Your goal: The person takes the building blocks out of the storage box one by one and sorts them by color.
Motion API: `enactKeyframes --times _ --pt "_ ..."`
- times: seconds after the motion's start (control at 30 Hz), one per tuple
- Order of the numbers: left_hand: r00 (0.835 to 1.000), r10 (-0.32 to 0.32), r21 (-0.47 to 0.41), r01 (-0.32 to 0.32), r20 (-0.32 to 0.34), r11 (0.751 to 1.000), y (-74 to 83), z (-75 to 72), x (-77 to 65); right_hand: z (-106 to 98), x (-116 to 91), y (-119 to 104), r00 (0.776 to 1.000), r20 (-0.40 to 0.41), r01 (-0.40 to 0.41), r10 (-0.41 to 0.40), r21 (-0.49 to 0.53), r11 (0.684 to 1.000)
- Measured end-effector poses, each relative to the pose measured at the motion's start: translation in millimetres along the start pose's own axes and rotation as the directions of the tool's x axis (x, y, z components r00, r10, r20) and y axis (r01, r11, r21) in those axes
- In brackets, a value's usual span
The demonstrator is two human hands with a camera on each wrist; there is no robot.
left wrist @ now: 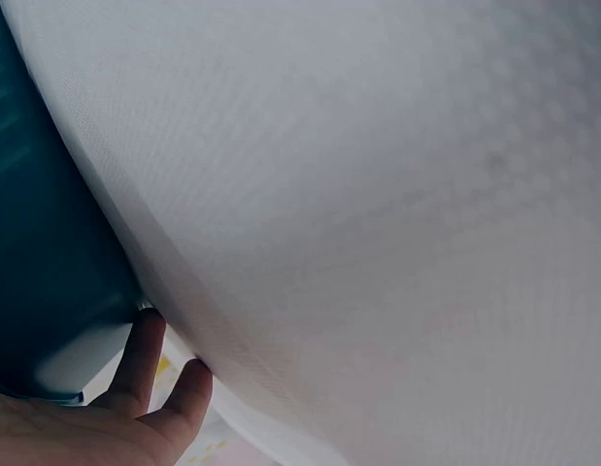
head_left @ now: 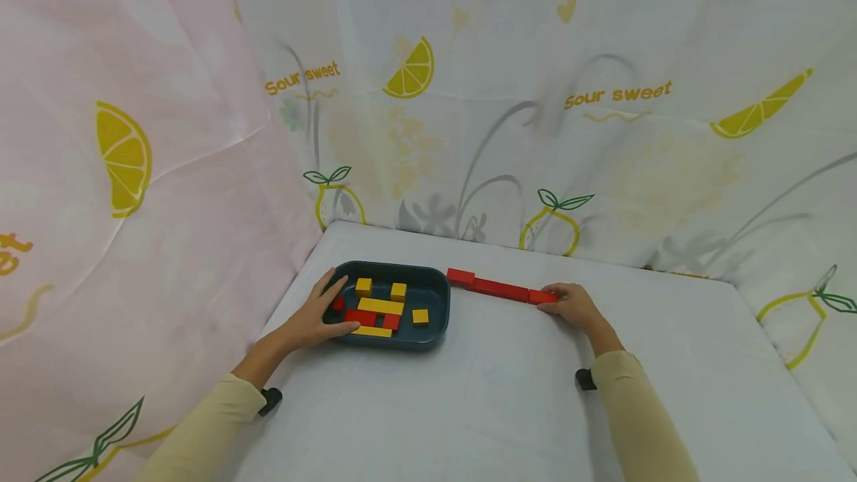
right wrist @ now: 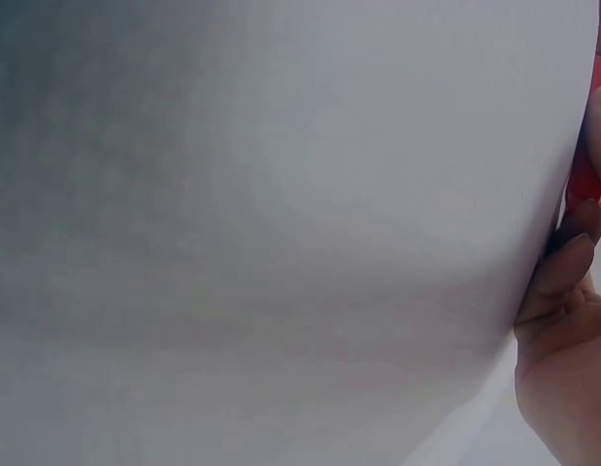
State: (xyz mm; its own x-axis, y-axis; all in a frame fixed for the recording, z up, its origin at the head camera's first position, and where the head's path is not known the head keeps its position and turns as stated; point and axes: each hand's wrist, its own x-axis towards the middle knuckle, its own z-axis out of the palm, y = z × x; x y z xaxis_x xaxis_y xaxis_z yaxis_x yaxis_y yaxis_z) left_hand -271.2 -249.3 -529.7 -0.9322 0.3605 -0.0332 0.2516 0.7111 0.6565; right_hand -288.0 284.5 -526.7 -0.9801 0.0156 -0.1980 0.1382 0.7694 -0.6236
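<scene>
My left hand [head_left: 311,322] rests on the left end of a dark blue tray [head_left: 438,318], fingers spread and thumb reaching over the front rim. In the left wrist view, two fingers [left wrist: 138,364] lie against the tray's outside wall. My right hand [head_left: 572,305] pinches a red block [head_left: 541,296] at the right end of a row on the table. Left of it, a long red block [head_left: 500,288] and another red block [head_left: 460,277] continue the row up to the tray. In the right wrist view, the fingertips partly hide the red block [right wrist: 584,180].
Inside the tray are several blocks, among them a long yellow block [head_left: 380,306], a yellow cube [head_left: 420,317] and a red block [head_left: 360,317]. The white-covered table [head_left: 428,415] meets lemon-print cloth [head_left: 469,147] at the back and left.
</scene>
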Motion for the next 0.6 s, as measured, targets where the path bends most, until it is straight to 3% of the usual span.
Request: enactKeyframes --times 0.6 --pt "1.000 0.010 -0.007 -0.010 -0.008 1.000 1.5 -0.4 -1.2 1.3 1.1 0.8 0.999 -0.003 -0.033 0.033 0.030 0.999"
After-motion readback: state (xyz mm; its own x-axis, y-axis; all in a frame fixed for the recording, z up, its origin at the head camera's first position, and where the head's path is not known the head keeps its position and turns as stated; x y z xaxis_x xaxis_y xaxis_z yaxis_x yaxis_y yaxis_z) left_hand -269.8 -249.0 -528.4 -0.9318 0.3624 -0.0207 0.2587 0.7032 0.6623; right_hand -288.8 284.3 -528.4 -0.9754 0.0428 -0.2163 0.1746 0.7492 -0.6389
